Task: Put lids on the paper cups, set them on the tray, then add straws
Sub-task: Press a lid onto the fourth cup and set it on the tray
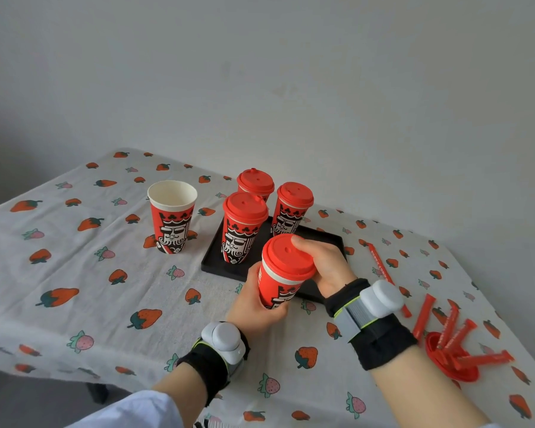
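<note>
A red paper cup (275,288) with a red lid (286,257) is held tilted above the near edge of the black tray (212,257). My left hand (255,307) grips its body from below. My right hand (325,262) curls over the lid's right rim with the thumb on top. Three lidded cups (241,230) (291,208) (255,182) stand on the tray. One open cup without a lid (172,216) stands on the cloth to the tray's left. Several red wrapped straws (454,335) lie at the right.
A spare red lid (451,366) lies under the straws near the table's right edge. One long straw (380,264) lies right of the tray. The table wears a strawberry-print cloth (90,288); a grey wall stands behind it.
</note>
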Available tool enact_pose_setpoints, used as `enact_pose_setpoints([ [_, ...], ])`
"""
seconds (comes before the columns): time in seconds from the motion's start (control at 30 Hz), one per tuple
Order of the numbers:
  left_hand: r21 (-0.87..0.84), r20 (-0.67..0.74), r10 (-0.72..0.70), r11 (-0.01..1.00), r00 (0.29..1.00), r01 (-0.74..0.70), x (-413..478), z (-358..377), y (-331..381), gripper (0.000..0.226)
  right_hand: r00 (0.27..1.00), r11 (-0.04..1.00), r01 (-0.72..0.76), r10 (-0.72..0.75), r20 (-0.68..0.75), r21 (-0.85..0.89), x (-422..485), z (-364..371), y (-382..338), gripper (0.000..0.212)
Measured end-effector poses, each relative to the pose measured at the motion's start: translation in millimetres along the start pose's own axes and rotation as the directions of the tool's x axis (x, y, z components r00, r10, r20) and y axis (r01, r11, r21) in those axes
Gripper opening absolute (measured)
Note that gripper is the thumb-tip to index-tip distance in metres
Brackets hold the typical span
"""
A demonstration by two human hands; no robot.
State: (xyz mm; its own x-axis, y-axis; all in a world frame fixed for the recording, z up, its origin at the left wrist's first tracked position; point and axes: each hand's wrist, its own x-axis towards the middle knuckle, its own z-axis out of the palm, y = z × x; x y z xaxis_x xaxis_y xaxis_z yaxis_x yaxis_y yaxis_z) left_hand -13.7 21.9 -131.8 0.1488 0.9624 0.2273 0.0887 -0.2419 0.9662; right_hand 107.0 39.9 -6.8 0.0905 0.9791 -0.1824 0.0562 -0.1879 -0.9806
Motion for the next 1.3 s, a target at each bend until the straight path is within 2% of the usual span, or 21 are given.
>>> enact_pose_setpoints([
  [0.1,-0.011,0.0,0.018,1.0,1.0,-0.018,0,0,1,0.081,1.0,0.999,0.024,-0.024,0.014,-0.025,0,0,1,0.006],
  [0.23,-0.021,0.005,0.023,1.0,1.0,-0.023,-1,0,1,0.084,0.998,0.997,0.057,-0.058,-0.011,-0.059,1,1,3,0.02],
  [0.4,-0.016,0.021,0.035,0.999,0.999,-0.034,-2,-2,1,0.084,0.996,0.995,0.078,-0.081,-0.035,-0.057,-1,3,7,0.018],
  [0.5,-0.071,0.039,0.087,0.994,0.995,-0.084,-4,-4,6,0.083,0.993,0.994,0.102,-0.104,-0.051,-0.033,-4,5,11,0.012],
  [0.6,-0.191,-0.07,0.199,0.959,0.978,-0.209,-8,-3,15,0.081,0.99,0.992,0.124,-0.124,-0.073,-0.016,-7,7,13,0.008],
  [0.73,-0.233,-0.334,0.15,0.943,0.93,-0.236,-2,-4,37,0.044,0.988,0.992,0.125,-0.127,-0.084,-0.019,-6,7,17,0.003],
  [0.77,-0.226,-0.361,0.136,0.947,0.923,-0.228,4,-5,45,0.039,0.989,0.992,0.125,-0.126,-0.084,-0.014,-6,7,17,0.003],
  [0.93,-0.168,-0.229,0.153,0.967,0.961,-0.194,28,-4,68,0.037,0.99,0.991,0.122,-0.117,-0.077,0.056,-4,7,19,0.003],
  [1.3,-0.146,-0.222,0.223,0.955,0.949,-0.258,31,-5,51,0.035,0.978,0.973,0.205,-0.199,-0.065,0.104,-1,9,27,0.013],
])
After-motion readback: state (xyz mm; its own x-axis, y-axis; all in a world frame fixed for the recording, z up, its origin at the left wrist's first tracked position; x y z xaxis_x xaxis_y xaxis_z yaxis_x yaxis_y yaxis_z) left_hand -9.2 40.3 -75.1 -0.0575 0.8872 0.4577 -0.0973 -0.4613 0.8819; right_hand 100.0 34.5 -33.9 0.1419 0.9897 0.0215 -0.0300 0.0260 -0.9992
